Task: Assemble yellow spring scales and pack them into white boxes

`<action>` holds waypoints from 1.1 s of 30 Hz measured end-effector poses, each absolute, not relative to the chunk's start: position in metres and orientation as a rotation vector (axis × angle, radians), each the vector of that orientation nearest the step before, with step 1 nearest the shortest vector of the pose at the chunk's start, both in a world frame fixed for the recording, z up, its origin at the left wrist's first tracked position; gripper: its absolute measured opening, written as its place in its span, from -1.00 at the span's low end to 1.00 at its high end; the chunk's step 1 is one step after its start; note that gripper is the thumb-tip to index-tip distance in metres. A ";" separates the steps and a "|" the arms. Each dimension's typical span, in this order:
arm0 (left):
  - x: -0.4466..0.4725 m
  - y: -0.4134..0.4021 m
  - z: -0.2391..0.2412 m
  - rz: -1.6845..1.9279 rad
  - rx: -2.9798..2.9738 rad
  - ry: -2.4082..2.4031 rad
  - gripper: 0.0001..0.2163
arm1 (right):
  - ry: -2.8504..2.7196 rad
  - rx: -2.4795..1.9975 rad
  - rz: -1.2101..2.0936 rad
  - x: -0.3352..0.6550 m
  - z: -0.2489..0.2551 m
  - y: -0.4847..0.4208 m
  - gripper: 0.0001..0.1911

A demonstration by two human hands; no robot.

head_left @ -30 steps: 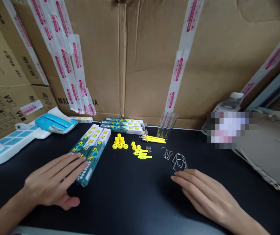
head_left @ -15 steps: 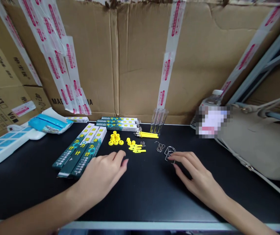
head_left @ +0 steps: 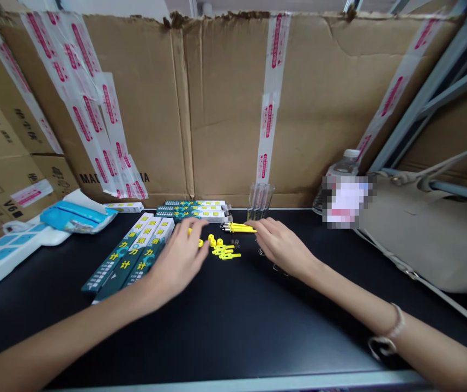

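My left hand point(head_left: 182, 250) hovers over the yellow plastic caps point(head_left: 200, 243), fingers apart and slightly blurred, holding nothing I can see. It hides most of these caps. My right hand point(head_left: 280, 245) has its fingertips closed at the right ends of the yellow rods point(head_left: 237, 227) with metal tips, which lie on the table. Below the rods are small yellow rings point(head_left: 216, 241), flat yellow pointers point(head_left: 230, 255) and tiny springs point(head_left: 235, 243). Bent metal hooks point(head_left: 261, 251) are mostly covered by my right hand. Clear tubes point(head_left: 260, 200) stand just behind it.
Long green-and-white boxes point(head_left: 133, 253) lie at left, with more boxes point(head_left: 194, 209) at the back. A power strip point(head_left: 8, 247) and blue packet point(head_left: 78, 214) sit far left. A bottle point(head_left: 339, 169) and beige bag point(head_left: 429, 234) stand right. Cardboard point(head_left: 225, 120) walls the black table's back.
My right hand has moved from the metal hooks up and left to the yellow rods. My left hand has risen over the yellow caps, its fingers spreading. The view has tilted up slightly.
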State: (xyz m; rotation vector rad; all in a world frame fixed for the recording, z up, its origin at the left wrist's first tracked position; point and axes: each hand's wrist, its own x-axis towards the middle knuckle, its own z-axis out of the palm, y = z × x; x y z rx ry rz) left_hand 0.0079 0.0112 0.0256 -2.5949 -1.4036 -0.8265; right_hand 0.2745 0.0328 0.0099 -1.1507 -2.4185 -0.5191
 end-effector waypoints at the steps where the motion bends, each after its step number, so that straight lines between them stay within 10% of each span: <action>1: 0.015 0.001 0.019 -0.847 -2.629 -1.353 -0.70 | -2.442 -1.140 -0.539 0.273 0.010 0.044 -0.70; 18: 0.030 -0.033 0.004 -1.141 -2.864 -1.452 -0.86 | -2.479 -1.117 -0.766 0.266 -0.002 0.071 -0.75; 33: 0.011 -0.001 -0.001 -0.394 -2.209 -1.255 -0.67 | -1.788 -1.176 0.077 0.266 0.003 0.026 -0.89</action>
